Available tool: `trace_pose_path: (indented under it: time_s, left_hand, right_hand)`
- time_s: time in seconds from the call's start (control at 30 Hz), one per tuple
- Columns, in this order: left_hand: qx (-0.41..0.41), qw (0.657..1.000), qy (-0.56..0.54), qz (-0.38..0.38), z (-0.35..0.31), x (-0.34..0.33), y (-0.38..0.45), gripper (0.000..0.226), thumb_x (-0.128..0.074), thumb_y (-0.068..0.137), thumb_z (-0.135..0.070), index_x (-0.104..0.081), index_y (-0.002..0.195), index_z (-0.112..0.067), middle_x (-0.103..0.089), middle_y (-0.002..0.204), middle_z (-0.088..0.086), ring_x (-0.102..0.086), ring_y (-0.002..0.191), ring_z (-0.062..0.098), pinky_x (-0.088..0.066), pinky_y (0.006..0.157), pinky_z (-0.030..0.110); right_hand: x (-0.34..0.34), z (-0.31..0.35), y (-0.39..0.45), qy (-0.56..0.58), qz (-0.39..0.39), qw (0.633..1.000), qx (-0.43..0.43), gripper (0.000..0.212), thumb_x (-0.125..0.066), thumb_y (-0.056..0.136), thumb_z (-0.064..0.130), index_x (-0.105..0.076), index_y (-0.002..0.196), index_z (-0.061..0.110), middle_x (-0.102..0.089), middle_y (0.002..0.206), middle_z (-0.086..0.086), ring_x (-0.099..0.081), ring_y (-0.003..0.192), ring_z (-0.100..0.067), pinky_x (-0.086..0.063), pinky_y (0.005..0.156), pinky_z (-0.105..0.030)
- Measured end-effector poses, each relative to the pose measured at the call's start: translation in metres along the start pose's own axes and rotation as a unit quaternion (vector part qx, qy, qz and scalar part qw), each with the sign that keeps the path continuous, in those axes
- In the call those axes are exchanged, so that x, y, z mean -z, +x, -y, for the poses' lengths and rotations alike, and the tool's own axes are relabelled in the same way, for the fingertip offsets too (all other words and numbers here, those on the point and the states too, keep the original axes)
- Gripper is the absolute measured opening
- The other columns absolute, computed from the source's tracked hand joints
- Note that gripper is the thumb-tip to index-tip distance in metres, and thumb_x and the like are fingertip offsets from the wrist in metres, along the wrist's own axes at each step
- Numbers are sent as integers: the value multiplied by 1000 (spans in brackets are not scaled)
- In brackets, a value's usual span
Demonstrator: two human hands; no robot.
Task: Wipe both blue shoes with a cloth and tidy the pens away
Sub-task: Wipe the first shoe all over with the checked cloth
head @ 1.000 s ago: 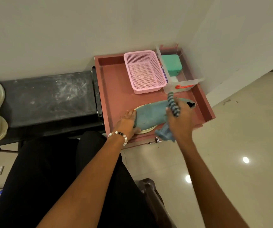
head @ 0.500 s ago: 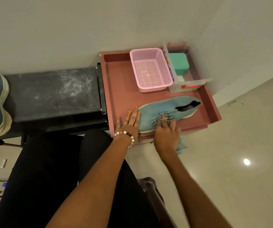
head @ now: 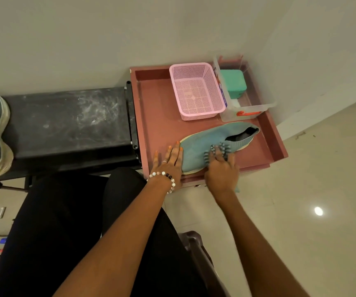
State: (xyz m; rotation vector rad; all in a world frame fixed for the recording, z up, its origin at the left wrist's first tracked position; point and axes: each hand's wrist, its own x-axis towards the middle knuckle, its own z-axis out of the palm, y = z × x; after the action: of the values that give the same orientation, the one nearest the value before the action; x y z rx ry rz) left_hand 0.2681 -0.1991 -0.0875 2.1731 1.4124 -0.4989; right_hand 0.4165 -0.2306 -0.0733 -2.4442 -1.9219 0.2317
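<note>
While lying on its side in the shallow reddish-brown tray point(head: 151, 99), soft blue knit shoe point(head: 196, 146) steadied at toe by flat, open left hand point(head: 169, 161); striped blue-grey cloth point(head: 221, 150) pressed on upper under curled right hand point(head: 222, 170). Probably light, yielding; best held by firmer sole.

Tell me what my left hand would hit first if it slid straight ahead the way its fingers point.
Probably nothing soon: the left hand lies flat beside the blue knit shoe, fingers pointing over bare reddish-brown tray floor toward its far wall. The pink plastic basket looks just right of that line; depth is uncertain.
</note>
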Motion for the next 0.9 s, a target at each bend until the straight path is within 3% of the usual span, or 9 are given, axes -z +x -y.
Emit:
trace_pose_path:
  time_s: [0.17,0.23,0.3,0.37,0.43,0.6,0.73,0.83,0.9]
  left_hand:
    - [1,999,15,39,-2,10,-11,91,-48,90,-7,22,149,-9,34,154,5,19,146,25,7,114,55]
    - [-15,999,35,-6,-3,21,-15,81,-46,90,-5,4,153,-8,14,160,6,7,148,26,2,115,55]
    - [-47,992,57,-104,-2,34,-12,68,-48,87,-6,-23,149,-8,-21,158,7,-13,147,26,0,117,50]
    - [-76,983,50,-158,2,44,-7,64,-50,85,-7,-32,147,-8,-33,153,7,-25,143,22,2,118,44]
    - [-120,982,77,-124,7,46,1,64,-46,94,-15,-19,151,-7,-17,159,10,-14,147,21,4,118,41]
    - [-148,979,141,11,17,27,10,76,-28,100,-52,9,153,-11,23,158,4,12,148,21,10,116,45]
    - [-122,966,227,-5,18,18,8,105,-34,86,-74,19,149,-11,33,154,4,17,146,22,12,115,49]
    - [-93,959,267,-25,13,12,6,102,-30,87,-74,22,147,-9,35,152,7,21,145,23,15,113,52]
    - [-75,964,252,-43,9,10,5,93,-21,92,-68,21,149,-8,35,152,8,23,145,23,17,112,52]
  right_hand:
    - [-7,-5,-17,138,68,976,155,68,-50,73,-10,-53,134,21,-47,142,3,-41,111,-29,-41,91,-29]
    - [9,-32,-3,140,77,976,145,67,-50,74,-10,-58,129,27,-49,140,5,-44,111,-26,-39,90,-25]
    - [30,-52,12,163,5,984,72,58,-54,75,-9,-64,122,24,-60,128,-3,-51,107,-29,-40,86,-26]
    - [48,-53,25,228,-110,967,-1,48,-56,78,-8,-66,118,16,-67,115,-9,-58,99,-30,-42,84,-25]
    - [48,-43,30,225,-146,963,-1,41,-59,80,-5,-64,118,9,-65,117,-11,-58,102,-29,-44,89,-29]
    - [-7,-18,4,2,-2,996,91,66,-77,53,2,-62,117,1,-57,126,-18,-52,106,-48,-53,74,-52]
    - [-13,9,-5,31,41,991,125,64,-75,50,-2,-65,113,5,-61,123,-13,-53,100,-46,-52,67,-48]
    - [-13,3,-10,-17,47,971,233,69,-78,42,1,-69,109,10,-65,117,-7,-57,92,-42,-49,61,-40]
    - [0,-11,0,-64,51,964,252,70,-77,54,4,-64,121,19,-60,128,-1,-55,104,-39,-45,70,-41]
